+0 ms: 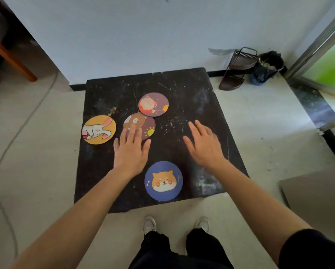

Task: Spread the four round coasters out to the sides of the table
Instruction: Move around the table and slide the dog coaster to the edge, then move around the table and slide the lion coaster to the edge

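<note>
Four round coasters lie on a low black table [191, 90]. A yellow rabbit coaster [99, 129] sits at the left edge. A blue dog coaster [163, 181] lies near the front edge. A purple bear coaster [153, 104] lies toward the back middle, touching a brown bear coaster [143, 123] in the centre. My left hand [131, 150] lies flat with its fingertips on the brown bear coaster's near edge. My right hand [204, 144] hovers flat, fingers apart, over bare table right of centre, holding nothing.
The table stands against a white wall. A brown corner rack [238, 68] and a bin with a dark bag [267, 67] stand on the floor at the back right. A cable [11, 136] runs along the floor on the left. My feet [174, 225] are just in front of the table.
</note>
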Available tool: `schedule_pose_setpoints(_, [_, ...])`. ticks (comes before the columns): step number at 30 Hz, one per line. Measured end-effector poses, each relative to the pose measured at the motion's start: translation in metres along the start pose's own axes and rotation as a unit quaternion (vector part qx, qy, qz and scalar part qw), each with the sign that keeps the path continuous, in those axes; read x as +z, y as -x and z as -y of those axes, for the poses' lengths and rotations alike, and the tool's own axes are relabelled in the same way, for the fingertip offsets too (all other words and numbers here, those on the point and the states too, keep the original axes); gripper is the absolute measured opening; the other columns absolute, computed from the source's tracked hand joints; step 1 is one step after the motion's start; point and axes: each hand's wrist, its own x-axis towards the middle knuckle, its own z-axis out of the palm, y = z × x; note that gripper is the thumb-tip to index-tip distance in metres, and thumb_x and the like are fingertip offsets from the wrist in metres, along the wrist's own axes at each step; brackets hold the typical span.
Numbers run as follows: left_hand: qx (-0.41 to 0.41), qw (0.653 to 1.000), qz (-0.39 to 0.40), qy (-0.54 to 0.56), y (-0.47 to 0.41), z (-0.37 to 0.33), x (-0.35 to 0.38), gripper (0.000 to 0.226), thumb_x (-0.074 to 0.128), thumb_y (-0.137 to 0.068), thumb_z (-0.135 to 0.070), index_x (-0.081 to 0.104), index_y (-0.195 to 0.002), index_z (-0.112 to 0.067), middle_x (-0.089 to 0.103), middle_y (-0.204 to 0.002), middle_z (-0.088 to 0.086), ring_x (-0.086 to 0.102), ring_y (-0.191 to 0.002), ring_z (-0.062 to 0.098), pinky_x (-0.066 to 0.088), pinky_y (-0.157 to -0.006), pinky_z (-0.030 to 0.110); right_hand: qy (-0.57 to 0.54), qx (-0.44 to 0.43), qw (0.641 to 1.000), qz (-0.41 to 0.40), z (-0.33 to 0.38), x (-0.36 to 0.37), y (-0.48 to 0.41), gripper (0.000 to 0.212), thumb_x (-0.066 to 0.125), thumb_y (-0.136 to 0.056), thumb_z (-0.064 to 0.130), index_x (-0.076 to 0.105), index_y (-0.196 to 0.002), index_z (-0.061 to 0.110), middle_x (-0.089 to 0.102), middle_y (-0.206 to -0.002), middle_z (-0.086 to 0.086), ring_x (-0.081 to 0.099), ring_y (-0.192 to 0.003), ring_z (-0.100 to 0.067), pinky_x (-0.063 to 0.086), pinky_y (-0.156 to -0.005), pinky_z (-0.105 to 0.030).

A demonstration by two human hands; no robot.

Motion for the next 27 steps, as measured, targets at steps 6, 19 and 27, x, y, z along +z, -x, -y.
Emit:
schedule_pose_setpoints(6, [0.084, 0.969, -0.231, -0.011, -0.059, -0.035, -0.147, 0.064, 0.018, -0.098, -0.053, 0.022, -0.151, -0.016, 0.013, -0.162, 0.012, 0.008, -0.148, 0.032, 0.010, -0.116, 0.056, 0.026, -0.055, 0.966, -0.252, 0.033, -0.157, -0.051, 0.065, 0.032, -0.099, 0.055, 0.024, -0.155, 0.023, 0.023, -0.163, -0.010, 0.024, -0.146, -0.034, 0.023, -0.116, -0.049])
schedule_pose_setpoints(19, [0.151, 0.932, -0.329, -0.024, -0.104, -0.193, -0.218, 0.067, 0.014, -0.097, -0.059, 0.010, -0.154, -0.023, 0.000, -0.164, 0.008, -0.004, -0.149, 0.027, 0.002, -0.117, 0.056, 0.080, -0.054, 0.904, -0.417, -0.083, -0.281, -0.052, 0.069, 0.033, -0.098, 0.059, 0.014, -0.157, 0.026, 0.013, -0.165, -0.009, 0.020, -0.148, -0.031, 0.020, -0.118, -0.048])
schedule_pose_setpoints(27, [0.112, 0.952, -0.285, -0.005, -0.118, -0.373, -0.134, 0.069, 0.012, -0.096, -0.063, 0.004, -0.154, -0.027, -0.008, -0.163, 0.003, -0.012, -0.148, 0.022, -0.002, -0.118, 0.052, 0.070, -0.061, 0.931, -0.353, -0.261, -0.307, -0.054, 0.076, 0.035, -0.096, 0.062, 0.010, -0.157, 0.024, 0.010, -0.165, -0.010, 0.020, -0.148, -0.033, 0.021, -0.117, -0.050])
